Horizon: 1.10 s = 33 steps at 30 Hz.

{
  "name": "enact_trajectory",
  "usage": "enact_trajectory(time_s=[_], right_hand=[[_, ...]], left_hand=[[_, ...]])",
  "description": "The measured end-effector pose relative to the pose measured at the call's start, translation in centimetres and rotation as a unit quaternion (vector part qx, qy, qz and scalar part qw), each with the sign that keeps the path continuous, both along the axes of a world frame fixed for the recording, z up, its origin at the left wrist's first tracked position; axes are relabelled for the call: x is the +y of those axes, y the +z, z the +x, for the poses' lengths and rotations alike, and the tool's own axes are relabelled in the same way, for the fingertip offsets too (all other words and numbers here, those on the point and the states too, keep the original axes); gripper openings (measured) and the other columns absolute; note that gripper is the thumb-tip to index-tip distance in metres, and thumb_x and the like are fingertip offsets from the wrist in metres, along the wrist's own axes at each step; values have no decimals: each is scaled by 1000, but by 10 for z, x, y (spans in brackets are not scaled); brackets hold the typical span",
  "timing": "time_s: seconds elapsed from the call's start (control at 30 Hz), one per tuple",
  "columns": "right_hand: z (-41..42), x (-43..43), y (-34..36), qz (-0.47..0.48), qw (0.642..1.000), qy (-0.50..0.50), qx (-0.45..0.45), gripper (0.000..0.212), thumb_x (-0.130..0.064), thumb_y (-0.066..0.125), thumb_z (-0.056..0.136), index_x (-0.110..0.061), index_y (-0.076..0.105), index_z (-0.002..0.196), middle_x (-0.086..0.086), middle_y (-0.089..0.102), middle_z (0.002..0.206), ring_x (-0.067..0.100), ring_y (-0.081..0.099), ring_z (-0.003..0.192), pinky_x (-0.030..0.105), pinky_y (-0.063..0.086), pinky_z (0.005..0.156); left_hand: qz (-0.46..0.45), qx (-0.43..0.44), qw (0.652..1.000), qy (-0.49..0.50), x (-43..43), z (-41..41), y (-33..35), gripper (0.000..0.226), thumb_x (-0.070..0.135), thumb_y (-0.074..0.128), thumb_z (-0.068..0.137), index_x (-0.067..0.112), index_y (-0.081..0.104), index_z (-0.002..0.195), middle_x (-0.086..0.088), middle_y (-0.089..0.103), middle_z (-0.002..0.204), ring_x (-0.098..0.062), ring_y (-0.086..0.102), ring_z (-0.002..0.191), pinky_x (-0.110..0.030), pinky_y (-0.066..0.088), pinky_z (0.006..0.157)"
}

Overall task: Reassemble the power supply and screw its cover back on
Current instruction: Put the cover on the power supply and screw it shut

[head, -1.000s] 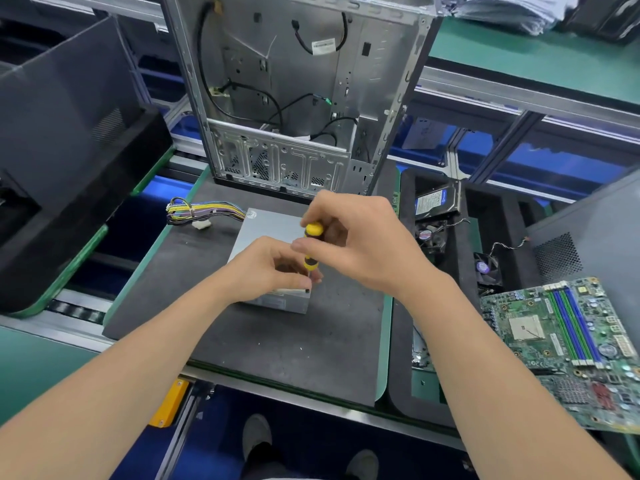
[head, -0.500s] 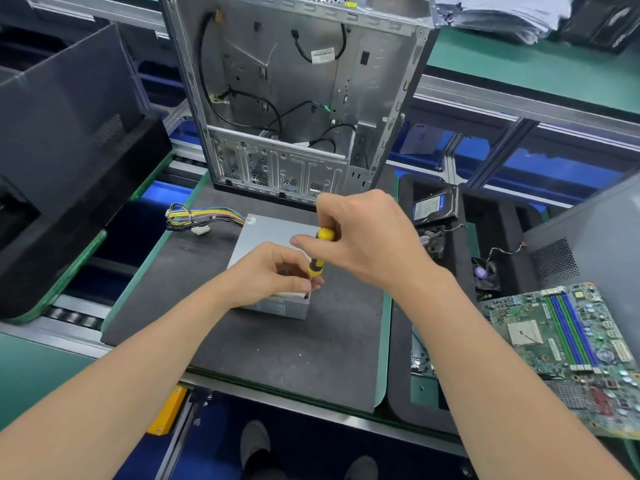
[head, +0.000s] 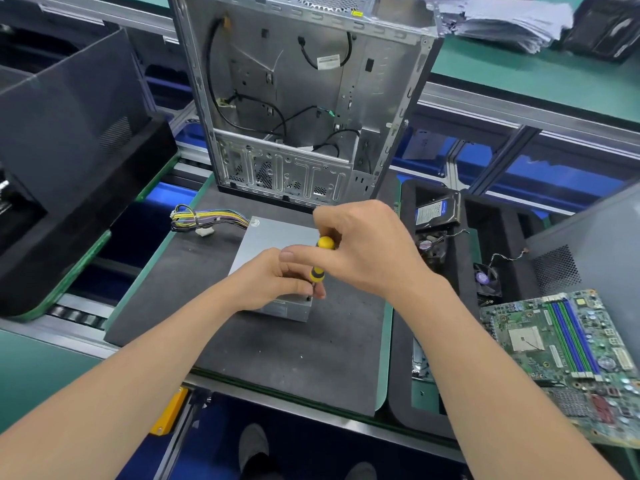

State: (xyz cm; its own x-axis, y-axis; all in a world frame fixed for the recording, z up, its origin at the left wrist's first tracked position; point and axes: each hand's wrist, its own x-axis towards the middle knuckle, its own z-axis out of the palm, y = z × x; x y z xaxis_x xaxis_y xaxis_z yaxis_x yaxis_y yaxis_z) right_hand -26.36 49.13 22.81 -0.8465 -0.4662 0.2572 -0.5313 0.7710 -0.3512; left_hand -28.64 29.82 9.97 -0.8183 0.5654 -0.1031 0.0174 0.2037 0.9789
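Note:
A grey metal power supply (head: pixel 266 237) lies on a dark mat (head: pixel 249 355), its coloured cable bundle (head: pixel 207 218) trailing to the left. My right hand (head: pixel 367 247) grips a small yellow and black screwdriver (head: pixel 320 261), held upright with its tip at a screw (head: pixel 308 298) on the supply's near right corner. My left hand (head: pixel 273 278) rests on the cover beside the shaft, with its fingertips pinched around the lower part of the screwdriver. The near half of the cover is hidden under my hands.
An open, empty computer case (head: pixel 298 105) stands upright just behind the supply. A hard drive (head: pixel 437 211) and small fans (head: pixel 486 278) lie in a black foam tray to the right, and a motherboard (head: pixel 568 355) sits at the far right. A black bin (head: pixel 69 161) stands to the left.
The screwdriver handle's top has come further out from under my right-hand fingers, and that hand has shifted slightly on it. My left hand stays by the shaft.

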Motion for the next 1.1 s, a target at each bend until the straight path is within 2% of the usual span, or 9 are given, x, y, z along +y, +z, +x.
enact_trajectory(time_s=[0.07, 0.13, 0.33, 0.5, 0.7, 0.83, 0.9, 1.03, 1.1], right_hand=[[2, 6, 3, -44, 992, 97, -66, 17, -36, 76, 93, -20, 71, 91, -9, 61, 77, 15, 56, 67, 30, 48, 65], [0, 11, 4, -63, 986, 117, -97, 7, -20, 76, 92, -19, 75, 99, -11, 65, 79, 13, 61, 68, 30, 51, 69], [-3, -2, -2, 4, 1000, -27, -7, 55, -58, 82, 82, -19, 45, 70, -5, 46, 55, 23, 40, 58, 36, 36, 56], [-3, 9, 6, -69, 983, 125, -112, 10, -31, 76, 94, -22, 74, 96, -12, 69, 79, 12, 65, 68, 30, 51, 68], [-5, -3, -2, 2, 998, -64, -1, 58, -63, 80, 82, -19, 45, 68, -5, 47, 55, 21, 46, 59, 37, 40, 57], [-3, 11, 0, -97, 983, 97, -121, 8, -23, 76, 93, -18, 72, 98, -5, 66, 83, 10, 66, 70, 30, 55, 69], [-5, 13, 0, -117, 979, 91, -140, 5, -12, 75, 93, -16, 76, 96, -9, 67, 79, 10, 70, 68, 33, 58, 69], [-7, -1, -4, -4, 1000, -30, 2, 47, -59, 83, 81, -18, 61, 73, -11, 51, 57, 12, 50, 59, 34, 44, 60], [-3, -3, -4, -10, 999, -38, 21, 53, -64, 77, 84, -17, 55, 72, -6, 53, 61, 20, 51, 63, 38, 46, 60]], left_hand=[[-15, 24, 1000, -13, 0, 1, 4, 11, -5, 67, 95, 0, 77, 95, 1, 79, 93, -16, 73, 96, -24, 55, 90], [-22, 30, 999, -26, -1, 0, 5, 13, -6, 66, 96, 0, 78, 97, 2, 79, 95, -13, 71, 96, -25, 54, 91], [10, -15, 999, 26, 0, 0, 3, 20, -9, 81, 80, 1, 72, 94, -6, 78, 90, -19, 74, 89, -25, 57, 80], [5, -3, 1000, 19, 4, 2, 2, 43, -14, 78, 80, 29, 79, 75, 2, 78, 81, -10, 72, 80, -20, 56, 79], [-18, 0, 1000, -6, -2, 0, -5, 13, -6, 67, 94, 1, 76, 99, 4, 80, 99, -14, 75, 99, -22, 57, 88], [-12, 11, 999, -27, -1, 2, 3, 28, -7, 62, 97, 16, 77, 94, -1, 79, 96, -15, 73, 95, -24, 55, 89], [-9, 7, 999, -30, -2, 1, 3, 26, -6, 63, 97, 15, 77, 99, -1, 80, 99, -15, 74, 98, -23, 55, 90], [21, -35, 999, 10, 1, 2, 2, 20, -4, 78, 87, 13, 73, 97, -5, 80, 97, -20, 76, 95, -29, 57, 87], [5, -28, 999, 30, 4, 1, 1, 15, -4, 80, 83, 8, 72, 86, -2, 78, 89, -17, 72, 87, -30, 54, 85]])
